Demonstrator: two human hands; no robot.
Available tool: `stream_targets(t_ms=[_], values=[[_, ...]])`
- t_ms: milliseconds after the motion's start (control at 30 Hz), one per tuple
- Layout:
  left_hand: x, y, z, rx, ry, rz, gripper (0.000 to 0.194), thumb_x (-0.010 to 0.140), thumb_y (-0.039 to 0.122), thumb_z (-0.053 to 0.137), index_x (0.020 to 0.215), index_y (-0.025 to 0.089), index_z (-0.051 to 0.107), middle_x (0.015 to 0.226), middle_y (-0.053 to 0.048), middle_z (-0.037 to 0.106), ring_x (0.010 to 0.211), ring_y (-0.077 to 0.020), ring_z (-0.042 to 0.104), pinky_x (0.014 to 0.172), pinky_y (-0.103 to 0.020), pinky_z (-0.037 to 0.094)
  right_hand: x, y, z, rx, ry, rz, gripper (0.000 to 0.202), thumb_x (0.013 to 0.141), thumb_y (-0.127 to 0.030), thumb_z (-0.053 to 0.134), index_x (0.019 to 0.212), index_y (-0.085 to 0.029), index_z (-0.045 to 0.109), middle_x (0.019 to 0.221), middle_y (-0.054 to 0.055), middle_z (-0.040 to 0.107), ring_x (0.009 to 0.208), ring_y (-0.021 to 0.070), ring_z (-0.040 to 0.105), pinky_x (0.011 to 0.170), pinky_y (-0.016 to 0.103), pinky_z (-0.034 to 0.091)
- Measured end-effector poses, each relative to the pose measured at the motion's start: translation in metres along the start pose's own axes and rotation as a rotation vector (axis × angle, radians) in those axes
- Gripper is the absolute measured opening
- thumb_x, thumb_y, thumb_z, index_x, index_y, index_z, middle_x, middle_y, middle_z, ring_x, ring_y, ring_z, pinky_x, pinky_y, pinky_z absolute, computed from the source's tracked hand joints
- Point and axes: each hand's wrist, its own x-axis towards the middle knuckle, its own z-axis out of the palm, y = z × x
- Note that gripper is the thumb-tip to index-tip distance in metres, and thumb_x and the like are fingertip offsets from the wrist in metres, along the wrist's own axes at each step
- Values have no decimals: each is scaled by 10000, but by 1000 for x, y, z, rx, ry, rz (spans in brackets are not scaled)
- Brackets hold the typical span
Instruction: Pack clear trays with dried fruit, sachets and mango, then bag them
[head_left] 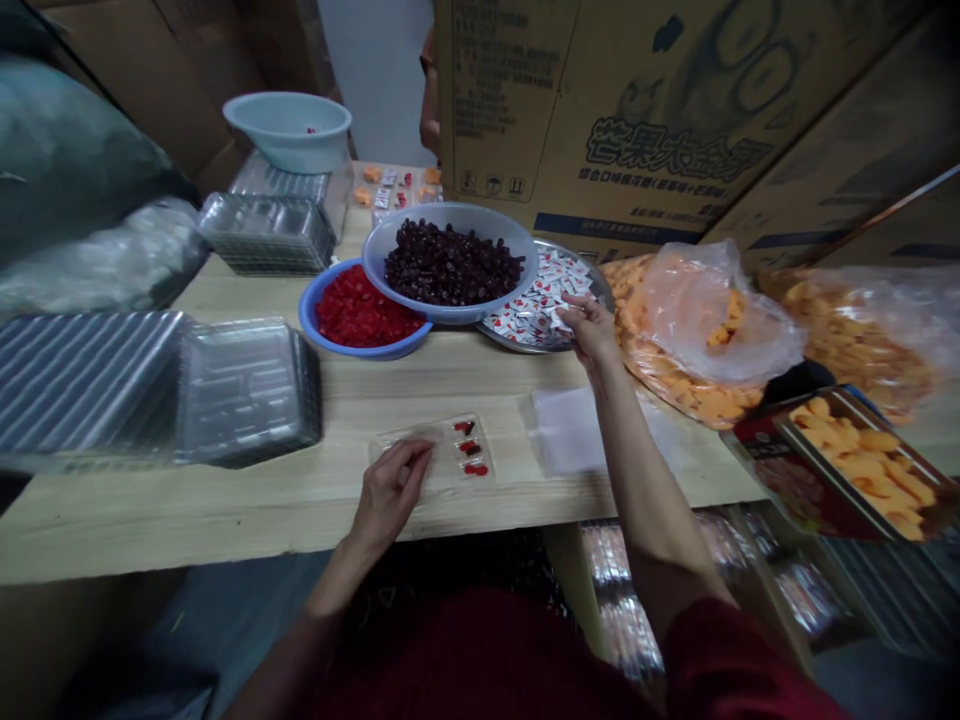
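My left hand (pixel 395 487) is over the left part of a clear plastic tray (pixel 442 455), its fingers curled and pinched together. Whatever may be between those fingertips is hidden. Small red and dark candies (pixel 470 448) lie in the tray's right-hand compartments. My right hand (pixel 594 328) reaches to a round metal plate (pixel 517 347) heaped with small white-and-red printed packets (pixel 551 290). Its thumb and fingers come together at the packets, but I cannot make out what is in them. Dark purple candies (pixel 454 262) fill a pale bowl, which overlaps a blue bowl of red candies (pixel 364 310).
Stacked clear trays (pixel 244 390) stand at left, with more trays (pixel 266 230) and a pale basin (pixel 289 130) behind. A white sheet stack (pixel 570 430) lies under my right forearm. Bags of orange pieces (pixel 690 340) and an open box (pixel 855 465) are at right. Cartons (pixel 525 120) rise behind.
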Motion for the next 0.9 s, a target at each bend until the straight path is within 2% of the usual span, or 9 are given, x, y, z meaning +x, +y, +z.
stream_targets(t_ms=[100, 167, 267, 333, 400, 533, 633, 800, 900], values=[[9, 16, 10, -203, 46, -156, 217, 949, 401, 620, 1088, 253, 693, 993, -45, 734, 882, -194, 690, 830, -354, 583, -83, -4, 26, 436, -285, 22, 440, 707, -360, 816, 1110, -203, 733, 907, 30, 777, 764, 160, 708, 684, 276, 575], [14, 22, 17, -384, 29, -247, 294, 925, 427, 650, 1139, 225, 661, 1010, -54, 728, 845, -173, 685, 740, -308, 583, -146, -3, 49, 561, -414, 100, 407, 719, -381, 832, 1090, -229, 758, 981, 40, 797, 886, 190, 739, 774, 309, 595], [13, 20, 21, -487, 19, -315, 296, 859, 407, 730, 1063, 205, 661, 954, -40, 718, 797, -149, 669, 683, -263, 558, -224, 4, 78, 586, -474, 248, 351, 753, -413, 823, 1058, -245, 782, 983, 38, 805, 886, 209, 750, 762, 324, 606], [7, 14, 18, -464, 19, -350, 248, 833, 389, 752, 962, 195, 668, 840, -17, 698, 727, -133, 643, 681, -256, 543, -254, 11, 89, 582, -452, 336, 365, 766, -408, 817, 1092, -247, 781, 1026, 44, 806, 909, 225, 755, 737, 327, 609], [0, 7, 13, -446, -5, -378, 241, 820, 386, 757, 927, 191, 667, 778, -7, 683, 683, -132, 628, 669, -260, 531, -266, 16, 93, 608, -434, 401, 418, 744, -393, 832, 1130, -245, 773, 1076, 57, 803, 952, 243, 757, 729, 334, 612], [-1, -5, 3, -380, 26, -361, 257, 828, 377, 731, 997, 194, 669, 822, -14, 700, 702, -147, 640, 661, -266, 515, -263, 19, 85, 663, -393, 479, 495, 688, -371, 873, 1153, -245, 760, 1103, 61, 799, 958, 234, 752, 664, 292, 588], [14, -13, -1, -191, 49, -251, 190, 877, 316, 665, 1015, 189, 694, 836, -13, 703, 719, -147, 627, 695, -269, 498, -257, 17, 74, 701, -309, 494, 427, 696, -361, 881, 1092, -246, 769, 1066, 41, 803, 937, 192, 739, 669, 248, 558], [44, -21, 1, 163, -127, -83, 180, 904, 222, 617, 1056, 184, 705, 877, -29, 716, 786, -175, 639, 756, -294, 488, -259, 16, 62, 778, -247, 542, 340, 739, -428, 851, 1015, -242, 781, 1018, 33, 800, 914, 167, 730, 761, 260, 558], [49, -24, 6, 297, -132, 16, 142, 926, 194, 585, 1009, 177, 698, 951, -64, 710, 889, -205, 651, 825, -321, 495, -265, 16, 63, 774, -259, 534, 319, 758, -416, 830, 1023, -245, 782, 1037, 31, 793, 918, 167, 725, 796, 276, 551]])
